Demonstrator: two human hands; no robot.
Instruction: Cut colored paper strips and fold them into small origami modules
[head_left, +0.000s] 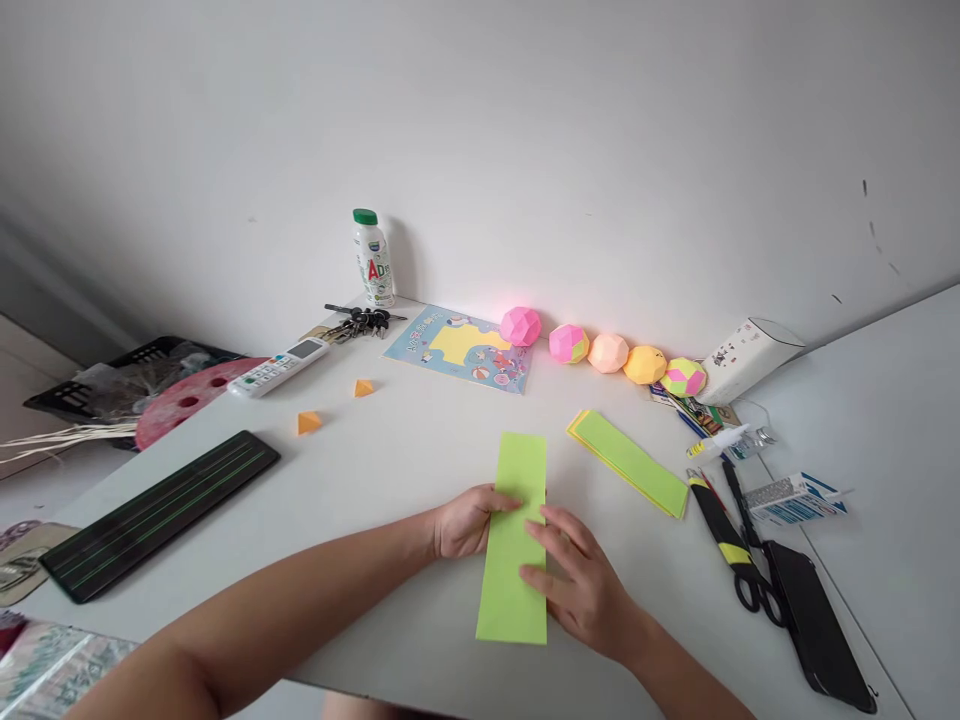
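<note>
A light green paper strip (514,590) stands lengthwise above the table in front of me. My left hand (466,522) grips its left edge, thumb on top and fingers hidden beneath. On the other side, my right hand (581,575) has its fingers over the strip's right edge, slightly apart, with the thumb mostly hidden below. Right of the hands lies a stack of green and yellow paper strips (634,462). Two small folded orange paper pieces, a nearer one (308,423) and a farther one (364,388), sit to the left.
Several faceted paper balls (608,353) line the wall beside a blue printed sheet (457,348). A bottle (373,258), keys (367,322) and remote (279,367) stand back left; a black panel (161,515) lies left. Scissors (757,592), a utility knife (718,520) and phone (821,630) are right.
</note>
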